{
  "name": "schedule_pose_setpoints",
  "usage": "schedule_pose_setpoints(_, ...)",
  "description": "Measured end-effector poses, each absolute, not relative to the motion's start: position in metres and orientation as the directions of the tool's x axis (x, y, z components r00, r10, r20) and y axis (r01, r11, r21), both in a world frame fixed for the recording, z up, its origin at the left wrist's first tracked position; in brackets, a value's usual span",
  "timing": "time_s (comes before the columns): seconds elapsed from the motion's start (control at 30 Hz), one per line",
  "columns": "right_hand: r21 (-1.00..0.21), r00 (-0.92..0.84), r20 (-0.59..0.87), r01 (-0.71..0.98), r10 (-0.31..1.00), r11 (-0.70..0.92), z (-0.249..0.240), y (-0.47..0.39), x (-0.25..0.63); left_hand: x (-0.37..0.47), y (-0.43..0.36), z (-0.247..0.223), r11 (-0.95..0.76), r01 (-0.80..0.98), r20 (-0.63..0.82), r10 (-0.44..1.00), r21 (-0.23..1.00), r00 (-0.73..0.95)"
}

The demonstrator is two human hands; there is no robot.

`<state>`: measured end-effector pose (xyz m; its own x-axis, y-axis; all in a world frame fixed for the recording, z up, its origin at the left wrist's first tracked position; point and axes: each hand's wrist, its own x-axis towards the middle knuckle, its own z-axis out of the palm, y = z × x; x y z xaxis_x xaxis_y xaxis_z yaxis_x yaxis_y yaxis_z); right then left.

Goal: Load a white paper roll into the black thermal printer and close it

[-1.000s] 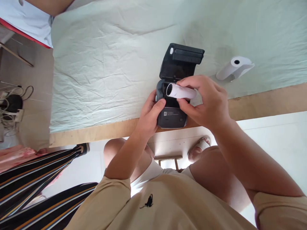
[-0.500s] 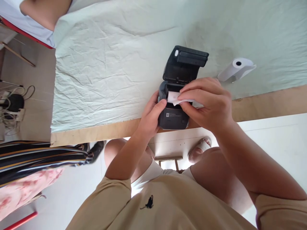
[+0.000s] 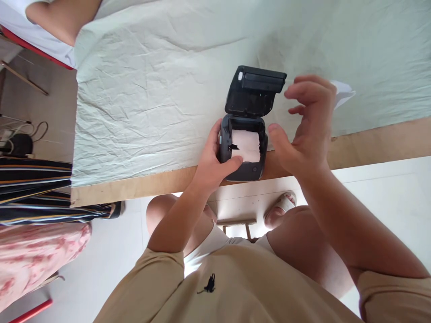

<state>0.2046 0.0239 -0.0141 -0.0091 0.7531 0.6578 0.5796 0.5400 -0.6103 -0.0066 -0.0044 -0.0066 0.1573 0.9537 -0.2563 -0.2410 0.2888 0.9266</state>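
Note:
A small black receipt printer (image 3: 244, 172) sits at the table's near edge with its lid (image 3: 254, 92) swung up. White paper (image 3: 247, 141) lies in its bay and over the front lip. My left hand (image 3: 215, 161) grips the printer's left side, its thumb pressing on the paper's lower left corner. To the right of the printer, my right hand (image 3: 308, 121) is raised with fingers apart and nothing in it. Behind that hand a paper roll (image 3: 342, 92) on the cloth is mostly hidden; only its loose white end shows.
A pale green wrinkled cloth (image 3: 151, 103) covers the table, with a bare wooden edge (image 3: 134, 188) along my side. Another person's arm (image 3: 65, 18) rests at the far left corner. Striped trousers (image 3: 40, 188) of someone beside me show at left, near cables (image 3: 13, 143) on the floor.
My right hand has let go of the paper and moved up and right, opening. The paper now lies flat across the bay, and my left thumb has shifted onto it.

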Motion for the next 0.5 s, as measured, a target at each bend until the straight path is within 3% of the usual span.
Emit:
schedule_pose_setpoints(0.27, -0.697, 0.034, 0.652, 0.419, 0.757, 0.581, -0.020, 0.025, 0.211, -0.009, -0.005, -0.010, 0.280, -0.214, -0.251, 0.956, 0.936, 0.152)
schedule_pose_setpoints(0.5, -0.750, -0.229, 0.472, 0.403, 0.851, 0.524, -0.035, 0.022, 0.207, -0.010, -0.004, -0.011, 0.237, -0.316, -0.186, 0.966, 0.919, 0.181)
